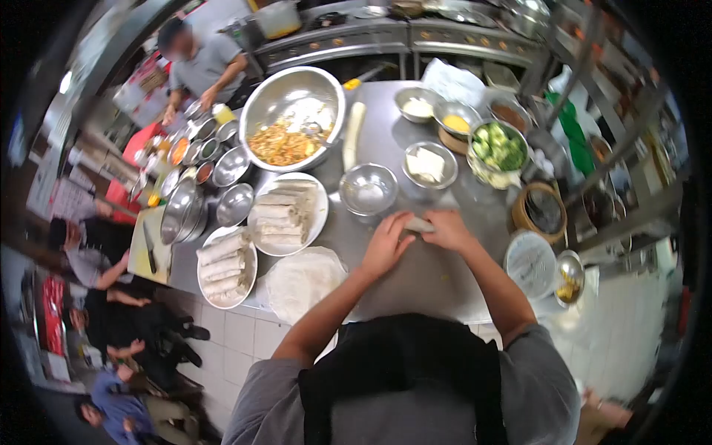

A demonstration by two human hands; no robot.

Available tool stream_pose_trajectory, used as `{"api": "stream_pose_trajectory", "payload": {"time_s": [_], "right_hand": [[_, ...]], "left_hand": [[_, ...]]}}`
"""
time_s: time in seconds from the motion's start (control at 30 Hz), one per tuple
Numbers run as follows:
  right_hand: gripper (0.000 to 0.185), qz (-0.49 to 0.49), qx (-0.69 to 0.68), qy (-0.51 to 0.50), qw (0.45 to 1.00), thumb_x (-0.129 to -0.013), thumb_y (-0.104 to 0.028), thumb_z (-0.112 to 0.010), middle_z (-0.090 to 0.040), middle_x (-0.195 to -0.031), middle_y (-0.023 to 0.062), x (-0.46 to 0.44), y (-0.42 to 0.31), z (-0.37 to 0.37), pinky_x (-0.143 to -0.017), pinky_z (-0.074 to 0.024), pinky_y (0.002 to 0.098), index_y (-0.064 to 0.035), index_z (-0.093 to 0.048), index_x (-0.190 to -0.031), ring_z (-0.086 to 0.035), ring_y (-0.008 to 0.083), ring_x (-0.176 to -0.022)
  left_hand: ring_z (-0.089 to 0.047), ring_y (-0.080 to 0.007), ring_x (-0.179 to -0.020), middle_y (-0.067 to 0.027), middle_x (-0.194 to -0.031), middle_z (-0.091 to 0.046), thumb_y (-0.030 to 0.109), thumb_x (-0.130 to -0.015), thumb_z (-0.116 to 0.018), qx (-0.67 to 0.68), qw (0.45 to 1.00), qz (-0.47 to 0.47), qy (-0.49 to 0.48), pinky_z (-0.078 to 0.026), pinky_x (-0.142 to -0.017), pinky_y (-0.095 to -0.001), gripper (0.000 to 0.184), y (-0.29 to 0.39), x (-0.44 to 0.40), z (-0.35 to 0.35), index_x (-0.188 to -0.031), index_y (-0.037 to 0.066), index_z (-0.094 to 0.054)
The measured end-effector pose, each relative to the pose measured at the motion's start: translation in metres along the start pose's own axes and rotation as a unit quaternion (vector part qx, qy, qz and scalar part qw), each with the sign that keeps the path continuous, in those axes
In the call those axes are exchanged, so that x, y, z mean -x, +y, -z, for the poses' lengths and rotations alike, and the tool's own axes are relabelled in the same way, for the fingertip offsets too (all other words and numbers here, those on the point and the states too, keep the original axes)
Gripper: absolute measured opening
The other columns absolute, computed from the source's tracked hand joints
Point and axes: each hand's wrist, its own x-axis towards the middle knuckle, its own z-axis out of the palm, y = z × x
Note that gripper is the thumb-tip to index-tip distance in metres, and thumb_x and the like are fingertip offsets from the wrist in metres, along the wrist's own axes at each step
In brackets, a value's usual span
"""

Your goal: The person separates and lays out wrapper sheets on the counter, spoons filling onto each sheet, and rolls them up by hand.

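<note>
A pale, uncooked spring roll (420, 225) lies on the steel table between my hands. My left hand (386, 242) has its fingers closed about the roll's left end. At its right end, my right hand (449, 229) grips it, the fingers partly hidden. Just beyond my left hand sits a small metal bowl (368, 190) with a little pale content. To the left lies a stack of thin round wrappers (302, 282). Finished-looking rolls are piled on a white oval plate (322, 211) and on a second white plate (250, 285).
A large metal bowl (291, 83) holds shredded filling and a utensil. Bowls of broccoli (498, 144), white blocks (426, 165) and yellow food (455, 119) stand at the back right. A knife (150, 251) lies on a cutting board at left. A co-worker (204, 63) stands across the table.
</note>
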Motion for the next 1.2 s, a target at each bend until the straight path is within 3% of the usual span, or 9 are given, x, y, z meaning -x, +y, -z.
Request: {"api": "stream_pose_trajectory", "payload": {"time_s": [0.07,0.3,0.63,0.73,0.9,0.93,1.07,1.17,1.2], "right_hand": [[0.052,-0.065,-0.148,-0.110,0.981,-0.077,-0.031,-0.076,-0.068,-0.118,0.0150,0.000,-0.018,0.025,-0.091,-0.0498,0.0459,-0.0070,-0.062,-0.121,-0.068,0.0329,-0.100],[0.062,-0.034,-0.534,-0.142,0.832,-0.084,-0.034,-0.076,-0.066,-0.112,0.0115,-0.067,-0.113,0.015,-0.079,-0.0535,0.0297,0.0012,-0.056,-0.131,-0.066,0.0179,-0.095],[0.095,-0.122,-0.412,-0.104,0.897,-0.072,-0.024,-0.085,-0.063,-0.116,0.0198,-0.197,-0.215,-0.061,-0.053,-0.0609,0.0293,0.0112,-0.031,-0.142,-0.071,0.0221,-0.080],[0.085,-0.110,-0.354,-0.036,0.928,-0.071,-0.024,-0.084,-0.068,-0.109,0.0218,-0.197,-0.229,-0.072,-0.053,-0.0620,0.0325,0.0160,-0.041,-0.133,-0.073,0.0250,-0.071],[0.064,-0.074,-0.215,-0.128,0.965,-0.078,-0.031,-0.082,-0.072,-0.084,0.0202,-0.201,-0.236,-0.060,-0.051,-0.0599,0.0337,0.0163,-0.058,-0.114,-0.072,0.0235,-0.061],[0.065,-0.064,-0.186,-0.148,0.969,-0.079,-0.033,-0.082,-0.071,-0.078,0.0200,-0.204,-0.235,-0.060,-0.050,-0.0590,0.0343,0.0169,-0.058,-0.113,-0.072,0.0229,-0.061],[0.053,0.000,-0.078,-0.118,0.990,-0.084,-0.041,-0.077,-0.071,-0.073,0.0167,-0.211,-0.226,-0.075,-0.057,-0.0575,0.0378,0.0084,-0.067,-0.100,-0.071,0.0252,-0.061],[0.039,0.071,-0.072,-0.047,0.994,-0.087,-0.039,-0.072,-0.071,-0.075,0.0139,-0.192,-0.215,-0.068,-0.063,-0.0562,0.0410,-0.0005,-0.070,-0.095,-0.071,0.0269,-0.065],[0.034,0.087,-0.085,-0.008,0.993,-0.088,-0.037,-0.071,-0.072,-0.075,0.0130,-0.166,-0.214,-0.065,-0.064,-0.0560,0.0419,-0.0030,-0.070,-0.095,-0.071,0.0273,-0.067]], "left_hand": [[-0.054,-0.0379,-0.122,-0.0171,-0.132,-0.057,0.009,-0.087,-0.071,0.009,0.998,0.025,0.054,-0.043,-0.104,-0.0434,0.048,0.015,0.024,0.018,-0.132,0.005,-0.055],[-0.059,-0.0342,-0.111,-0.0172,-0.124,-0.059,0.001,-0.090,-0.064,0.001,0.959,0.204,0.197,-0.052,-0.092,-0.0395,0.039,0.019,0.138,0.057,-0.129,0.004,-0.056],[-0.063,-0.0250,-0.101,-0.0150,-0.120,-0.058,-0.007,-0.090,-0.060,-0.052,0.923,0.257,0.283,-0.054,-0.086,-0.0349,0.040,0.034,0.203,0.073,-0.128,0.004,-0.056],[-0.064,-0.0251,-0.100,-0.0150,-0.119,-0.058,-0.007,-0.091,-0.060,-0.052,0.910,0.280,0.301,-0.054,-0.085,-0.0350,0.040,0.032,0.219,0.078,-0.128,0.004,-0.056],[-0.063,-0.0279,-0.102,-0.0155,-0.122,-0.059,-0.004,-0.090,-0.061,-0.095,0.893,0.312,0.311,-0.052,-0.089,-0.0379,0.039,0.019,0.240,0.096,-0.128,0.004,-0.056],[-0.054,-0.0358,-0.120,-0.0196,-0.130,-0.054,0.001,-0.090,-0.063,-0.129,0.888,0.333,0.289,-0.045,-0.102,-0.0433,0.044,0.009,0.250,0.099,-0.133,0.004,-0.053],[-0.042,-0.0431,-0.131,-0.0281,-0.142,-0.039,0.012,-0.089,-0.070,-0.293,0.796,0.392,0.357,-0.039,-0.106,-0.0480,0.058,-0.009,0.268,0.101,-0.139,-0.001,-0.043],[-0.050,-0.0364,-0.122,-0.0268,-0.140,-0.040,0.018,-0.092,-0.071,-0.071,0.717,0.509,0.472,-0.044,-0.100,-0.0458,0.065,-0.025,0.284,0.095,-0.143,-0.002,-0.037],[-0.058,-0.0268,-0.105,-0.0228,-0.130,-0.047,0.024,-0.091,-0.074,0.046,0.694,0.498,0.518,-0.050,-0.089,-0.0397,0.072,-0.045,0.302,0.087,-0.144,-0.003,-0.033]]}}
